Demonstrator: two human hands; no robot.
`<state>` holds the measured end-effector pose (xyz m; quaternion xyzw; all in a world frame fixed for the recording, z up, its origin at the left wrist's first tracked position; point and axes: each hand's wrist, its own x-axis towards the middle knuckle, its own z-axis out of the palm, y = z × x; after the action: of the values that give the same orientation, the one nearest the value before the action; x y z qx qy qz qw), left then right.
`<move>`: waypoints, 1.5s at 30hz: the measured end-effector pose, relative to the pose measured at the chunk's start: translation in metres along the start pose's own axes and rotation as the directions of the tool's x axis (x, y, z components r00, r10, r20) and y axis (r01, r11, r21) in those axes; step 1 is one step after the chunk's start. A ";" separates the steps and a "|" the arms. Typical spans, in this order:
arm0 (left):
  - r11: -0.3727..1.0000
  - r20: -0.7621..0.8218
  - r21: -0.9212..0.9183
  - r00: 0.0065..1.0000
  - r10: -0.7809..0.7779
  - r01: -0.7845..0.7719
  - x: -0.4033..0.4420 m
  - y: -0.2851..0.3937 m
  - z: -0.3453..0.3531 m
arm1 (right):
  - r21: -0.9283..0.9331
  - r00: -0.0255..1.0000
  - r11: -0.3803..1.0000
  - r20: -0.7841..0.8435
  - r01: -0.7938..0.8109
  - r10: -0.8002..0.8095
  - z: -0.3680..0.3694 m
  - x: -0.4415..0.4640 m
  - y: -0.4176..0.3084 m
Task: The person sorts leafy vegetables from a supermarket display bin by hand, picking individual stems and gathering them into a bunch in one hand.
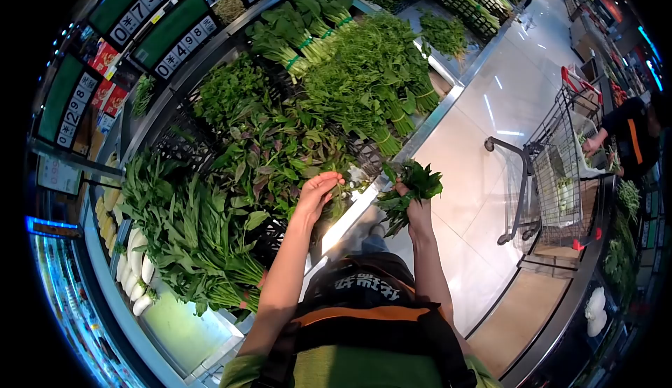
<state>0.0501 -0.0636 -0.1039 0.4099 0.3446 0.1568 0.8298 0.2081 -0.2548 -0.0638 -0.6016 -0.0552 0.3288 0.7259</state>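
My right hand [408, 195] is closed round a bunch of dark leafy greens [422, 182], held over the metal edge of the produce stand. To its left, my left hand [322, 188] has its fingers pinched together above the loose green and purple leaves [269, 153]; a thin stem seems to lie at the fingertips, too small to make out. Beyond both hands lie tied bunches of feathery greens [364, 80]. Long-leaf greens [189, 227] spread left of my left forearm.
Metal stand edge [350, 218] runs diagonally near my body. Price signs [178, 45] stand at the upper left, white radishes [133, 276] at the lower left. On the right are a shopping cart [556, 171] and a person [630, 132] handling vegetables.
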 end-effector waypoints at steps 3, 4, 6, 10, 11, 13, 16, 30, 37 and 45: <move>0.998 -0.059 0.019 0.997 0.056 -0.055 -0.019 0.018 0.007 | -0.066 1.000 0.998 -0.003 0.021 -0.022 0.021 0.002 0.004; 0.996 -0.059 0.014 0.994 0.087 -0.086 -0.022 0.020 0.007 | -0.079 1.000 0.997 0.027 0.016 -0.014 0.026 0.003 0.005; 0.988 -0.038 -0.102 0.993 0.112 -0.115 -0.026 0.022 0.004 | -0.105 0.996 0.994 0.084 0.004 0.005 0.033 0.003 0.006; 0.952 -0.055 -0.283 0.993 0.104 -0.115 -0.038 0.036 0.007 | -0.049 0.993 0.994 0.058 -0.096 0.099 0.041 0.005 0.002; 0.947 -0.052 -0.306 0.995 0.089 -0.101 -0.040 0.037 0.006 | -0.035 0.994 0.995 0.048 -0.097 0.099 0.043 0.004 -0.001; 0.939 -0.062 -0.324 0.993 0.103 -0.118 -0.041 0.038 0.001 | -0.015 0.996 0.996 0.036 -0.086 0.087 0.045 0.004 -0.003; 0.969 -0.146 -0.170 0.977 0.158 -0.182 -0.043 0.050 0.002 | 0.021 0.996 0.997 0.035 -0.078 0.077 0.038 0.009 -0.001; -0.271 0.230 0.951 0.925 0.303 -0.148 0.059 -0.068 0.018 | 0.033 0.992 0.992 -0.045 -0.118 0.120 -0.006 -0.004 0.000; 0.299 0.025 0.933 0.867 0.498 -0.200 0.075 -0.069 0.006 | 0.032 0.995 0.996 -0.058 -0.081 0.082 -0.024 -0.005 0.007; 0.996 0.057 -0.028 0.995 0.084 -0.082 0.001 0.029 0.018 | 0.096 0.997 0.994 0.055 -0.059 0.054 0.029 -0.013 -0.007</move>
<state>0.0641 -0.0560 -0.0734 0.4175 0.3009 0.1835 0.8375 0.1865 -0.2378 -0.0452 -0.5578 -0.0409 0.3671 0.7432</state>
